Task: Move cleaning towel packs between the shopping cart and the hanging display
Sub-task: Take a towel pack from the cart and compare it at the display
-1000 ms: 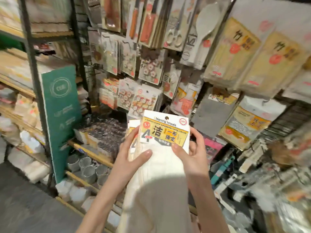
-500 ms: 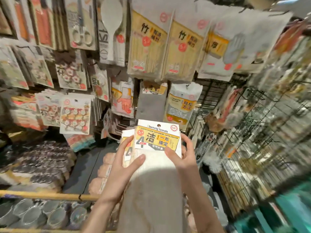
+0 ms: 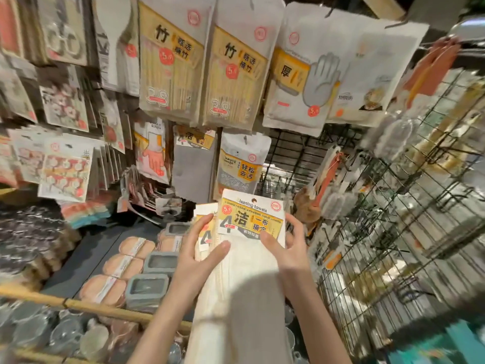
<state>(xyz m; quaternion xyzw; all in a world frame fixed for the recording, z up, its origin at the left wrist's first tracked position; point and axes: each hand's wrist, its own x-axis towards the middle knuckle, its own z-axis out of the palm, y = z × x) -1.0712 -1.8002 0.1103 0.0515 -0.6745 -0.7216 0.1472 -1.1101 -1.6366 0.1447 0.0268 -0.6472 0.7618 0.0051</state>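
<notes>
I hold a white cleaning towel pack [image 3: 249, 261] with a yellow label upright before me, its hang hole at the top. My left hand [image 3: 199, 256] grips its left edge, thumb across the front. My right hand [image 3: 286, 245] pinches its right edge, thumb on the front, fingers behind. A second towel pack [image 3: 204, 232] peeks out behind it on the left, under my left fingers. The hanging display [image 3: 294, 158] of black wire grid rises just beyond, with a grey towel pack [image 3: 193, 166] and a sponge pack [image 3: 241, 166] hanging there. No shopping cart shows.
Bamboo chopstick packs [image 3: 170, 64] and glove packs [image 3: 301, 80] hang above. A shelf below holds sponges [image 3: 115, 266] and grey boxes [image 3: 147, 287] behind a wooden rail [image 3: 86, 307]. A wire rack [image 3: 393, 232] with brushes stands to the right.
The view has swung right along the display, from the green sign and tins to the wire grid. Both hands keep the same hold on the towel pack.
</notes>
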